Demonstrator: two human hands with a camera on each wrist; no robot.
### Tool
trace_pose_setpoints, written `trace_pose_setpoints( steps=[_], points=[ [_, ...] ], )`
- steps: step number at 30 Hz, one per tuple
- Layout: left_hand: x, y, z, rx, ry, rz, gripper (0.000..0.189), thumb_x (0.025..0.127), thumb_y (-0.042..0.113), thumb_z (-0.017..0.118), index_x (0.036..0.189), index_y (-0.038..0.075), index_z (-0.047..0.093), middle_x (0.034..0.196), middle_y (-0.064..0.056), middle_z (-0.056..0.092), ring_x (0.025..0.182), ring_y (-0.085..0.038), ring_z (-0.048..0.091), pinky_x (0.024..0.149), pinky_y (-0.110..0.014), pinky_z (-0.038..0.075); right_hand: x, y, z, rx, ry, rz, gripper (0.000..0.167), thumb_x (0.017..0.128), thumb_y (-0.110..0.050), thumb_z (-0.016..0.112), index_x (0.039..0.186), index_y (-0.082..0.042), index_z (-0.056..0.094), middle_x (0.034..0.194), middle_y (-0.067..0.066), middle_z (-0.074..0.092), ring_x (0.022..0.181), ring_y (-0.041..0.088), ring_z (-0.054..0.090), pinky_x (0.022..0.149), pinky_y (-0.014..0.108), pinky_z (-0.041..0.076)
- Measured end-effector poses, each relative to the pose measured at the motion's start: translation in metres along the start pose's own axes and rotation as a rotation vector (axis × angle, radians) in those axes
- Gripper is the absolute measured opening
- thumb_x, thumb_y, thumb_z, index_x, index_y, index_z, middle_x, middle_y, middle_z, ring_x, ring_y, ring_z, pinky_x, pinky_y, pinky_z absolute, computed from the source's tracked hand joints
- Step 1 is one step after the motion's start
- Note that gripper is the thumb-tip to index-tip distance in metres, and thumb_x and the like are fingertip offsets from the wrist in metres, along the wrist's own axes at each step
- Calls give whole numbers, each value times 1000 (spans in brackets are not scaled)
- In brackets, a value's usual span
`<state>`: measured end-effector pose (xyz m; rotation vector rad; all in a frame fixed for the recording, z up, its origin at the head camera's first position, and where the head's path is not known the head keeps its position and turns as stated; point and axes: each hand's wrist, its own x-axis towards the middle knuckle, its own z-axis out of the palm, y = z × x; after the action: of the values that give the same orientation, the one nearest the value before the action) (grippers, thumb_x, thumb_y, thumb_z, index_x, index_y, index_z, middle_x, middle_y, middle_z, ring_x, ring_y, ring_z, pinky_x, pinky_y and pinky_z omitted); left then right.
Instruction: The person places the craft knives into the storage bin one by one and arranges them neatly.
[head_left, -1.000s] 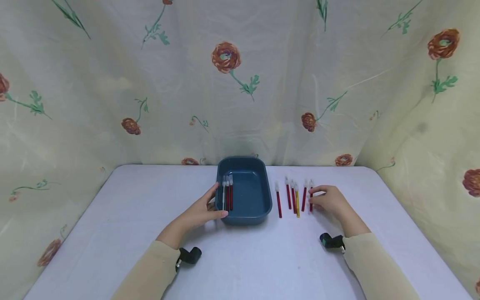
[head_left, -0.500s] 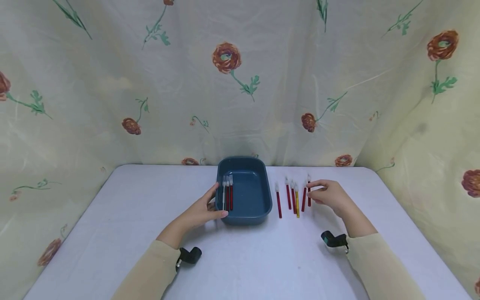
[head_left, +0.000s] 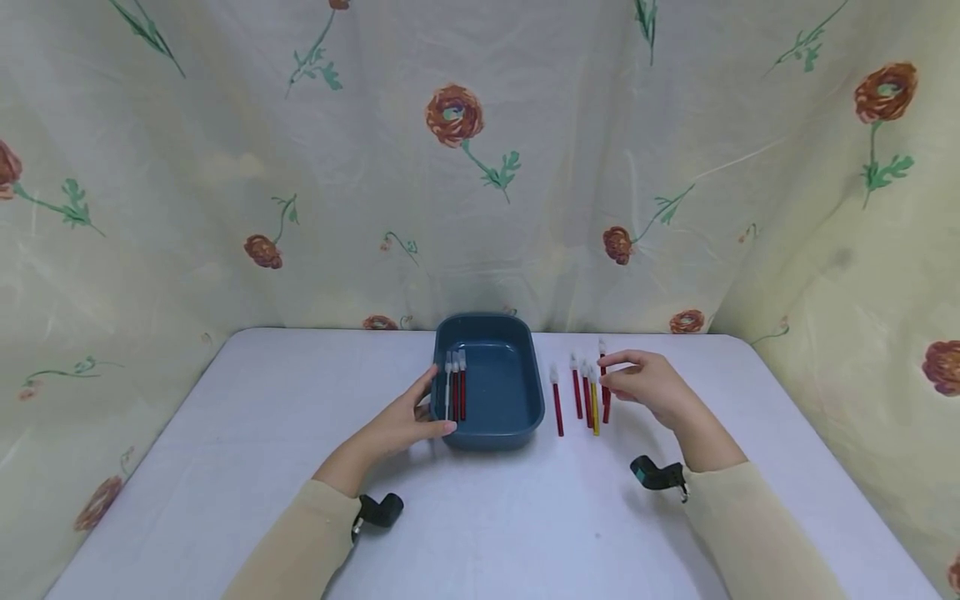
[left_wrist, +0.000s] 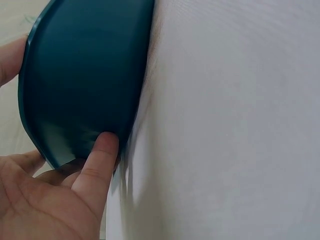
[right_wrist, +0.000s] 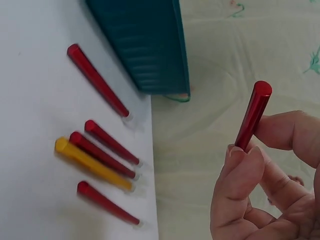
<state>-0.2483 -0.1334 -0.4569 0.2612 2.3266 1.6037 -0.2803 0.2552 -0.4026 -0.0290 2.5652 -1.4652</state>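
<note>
My left hand [head_left: 397,429] grips the left side of a dark blue-green tray [head_left: 498,392]; in the left wrist view, a fingertip presses the tray's outer wall [left_wrist: 85,75]. Inside along its left side lie a silver craft knife [head_left: 447,392] and red ones [head_left: 462,393], clear caps facing away. My right hand [head_left: 651,387] pinches a red craft knife [right_wrist: 254,112] between thumb and fingers, over the rightmost red knife [head_left: 607,414] on the table. Left of that lie a yellow craft knife [head_left: 596,412] and several red ones [head_left: 558,408], all roughly parallel.
A white-covered table [head_left: 495,525] carries everything. Behind it and at both sides hangs a pale curtain [head_left: 360,167] with flower prints. Black wrist cameras [head_left: 381,511] sit at both cuffs.
My right hand has lifted the rightmost red craft knife off the table and moved it left, toward the other knives. The left hand and tray have not moved.
</note>
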Motion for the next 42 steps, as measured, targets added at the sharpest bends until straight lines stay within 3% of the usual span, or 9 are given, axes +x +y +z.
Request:
trace_pose_setpoints(
  steps=[6,17,20,27,42],
  points=[
    [0,1,0,10,3,-5,102,88,28,80,162,29,10,166,-15,13,147,-42,27,114,-53,32,0,-11,6,39,-16,-29,38,94,-13,67,129,0,62,121,21,67,111,35,63,90,34,56],
    [0,0,0,3,-1,1,102,87,28,80,162,29,10,167,-14,12,147,-41,27,114,-53,32,0,-32,17,55,-53,-20,40,95,-18,67,131,-4,61,120,19,68,108,32,62,98,44,51],
    [1,-1,-1,2,-1,2,102,87,28,80,162,29,10,167,-15,12,147,-41,27,114,-53,32,1,-37,21,72,-64,-34,38,95,-17,67,130,-3,62,122,19,67,105,27,64,100,45,50],
    [1,-2,-1,-9,0,0,103,87,27,80,162,30,10,166,-15,12,147,-41,27,113,-53,33,6,-46,30,94,-77,-67,36,94,-14,67,128,-3,63,120,19,68,102,22,64,97,40,52],
    [1,-2,-2,2,0,0,102,88,27,80,162,29,10,166,-14,13,147,-41,27,113,-54,33,17,-67,52,186,-135,-44,41,93,-8,65,133,2,59,124,25,64,106,28,61,101,44,49]
  ],
)
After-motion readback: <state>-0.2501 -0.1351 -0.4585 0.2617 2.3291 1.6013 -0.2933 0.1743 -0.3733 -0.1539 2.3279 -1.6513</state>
